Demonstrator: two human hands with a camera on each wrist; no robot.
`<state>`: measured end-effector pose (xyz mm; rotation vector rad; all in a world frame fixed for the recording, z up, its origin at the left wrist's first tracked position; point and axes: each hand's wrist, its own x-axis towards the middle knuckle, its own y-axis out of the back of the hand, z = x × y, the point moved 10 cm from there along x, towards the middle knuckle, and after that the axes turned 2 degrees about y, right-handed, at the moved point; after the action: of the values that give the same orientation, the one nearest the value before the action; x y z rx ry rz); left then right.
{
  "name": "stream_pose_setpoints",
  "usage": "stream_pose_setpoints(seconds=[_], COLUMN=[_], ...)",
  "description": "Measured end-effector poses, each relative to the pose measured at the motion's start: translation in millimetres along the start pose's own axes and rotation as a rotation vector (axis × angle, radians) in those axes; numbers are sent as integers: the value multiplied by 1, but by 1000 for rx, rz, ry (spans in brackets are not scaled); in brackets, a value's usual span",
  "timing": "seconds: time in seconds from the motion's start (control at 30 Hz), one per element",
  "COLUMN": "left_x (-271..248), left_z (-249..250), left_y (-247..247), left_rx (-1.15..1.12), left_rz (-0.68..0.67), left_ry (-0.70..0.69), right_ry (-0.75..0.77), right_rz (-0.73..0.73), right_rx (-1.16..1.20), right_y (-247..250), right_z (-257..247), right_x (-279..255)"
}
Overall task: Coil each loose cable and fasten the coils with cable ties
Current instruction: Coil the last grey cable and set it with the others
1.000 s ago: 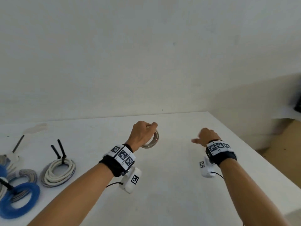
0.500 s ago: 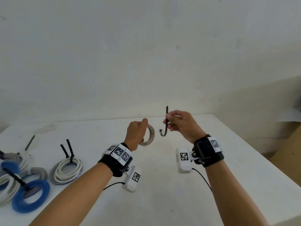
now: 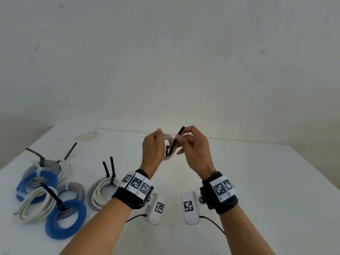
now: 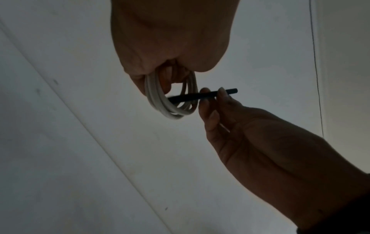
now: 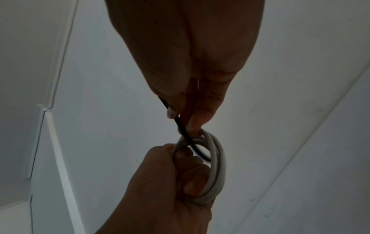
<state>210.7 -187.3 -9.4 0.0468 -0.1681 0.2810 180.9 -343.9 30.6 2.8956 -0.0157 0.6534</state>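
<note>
My left hand (image 3: pixel 153 144) grips a small white cable coil (image 3: pixel 168 156) and holds it up over the white table (image 3: pixel 257 181). My right hand (image 3: pixel 185 142) pinches a black cable tie (image 3: pixel 174 142) between thumb and fingers. The tie's hooked lower end reaches into the coil's opening. From the left wrist view the coil (image 4: pixel 172 102) hangs from curled fingers with the tie (image 4: pixel 200 95) crossing it. The right wrist view shows the tie (image 5: pixel 188 137) passing through the coil (image 5: pixel 214 174), which the left hand (image 5: pixel 180 182) clasps.
Several tied coils lie at the table's left: a grey-white coil (image 3: pixel 100 193) with black tie tails, two blue coils (image 3: pixel 65 218) (image 3: pixel 35 183), and white and grey ones (image 3: pixel 35 205) between them. The table's right edge (image 3: pixel 322 183) drops off to the floor.
My right hand picked up the black cable tie from the table and brought it left to the coil; the tie's end now sits in the coil. The head view tilted down.
</note>
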Motion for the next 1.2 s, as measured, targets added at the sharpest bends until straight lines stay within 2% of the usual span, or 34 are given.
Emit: stream_pose_setpoints(seconds=[0.1,0.23,0.4,0.53,0.63,0.87,1.2], left_x=[5,10,14,15,14,8,5], left_z=[-5,-17,-39,-22,-9,5,15], left_y=[10,22,34,38,38,39,33], left_rx=[12,-4,-124,-103,-86,-100,-4], left_rz=[-2,23,64,54,51,26,-58], left_ry=[-10,8,90,-23,-90,-130,-247], right_ry=[-13,14,53,25,24,-169,-222], right_rz=[20,49,-5,-61,-49,-167,-199], right_rx=[5,169,256,218,191,146,189], right_y=[-7,-23,-41,-49,-44,-55,-52], right_z=[12,13,10,13,15,32,36], right_x=[7,6,-1,-2,-1,-8,-7])
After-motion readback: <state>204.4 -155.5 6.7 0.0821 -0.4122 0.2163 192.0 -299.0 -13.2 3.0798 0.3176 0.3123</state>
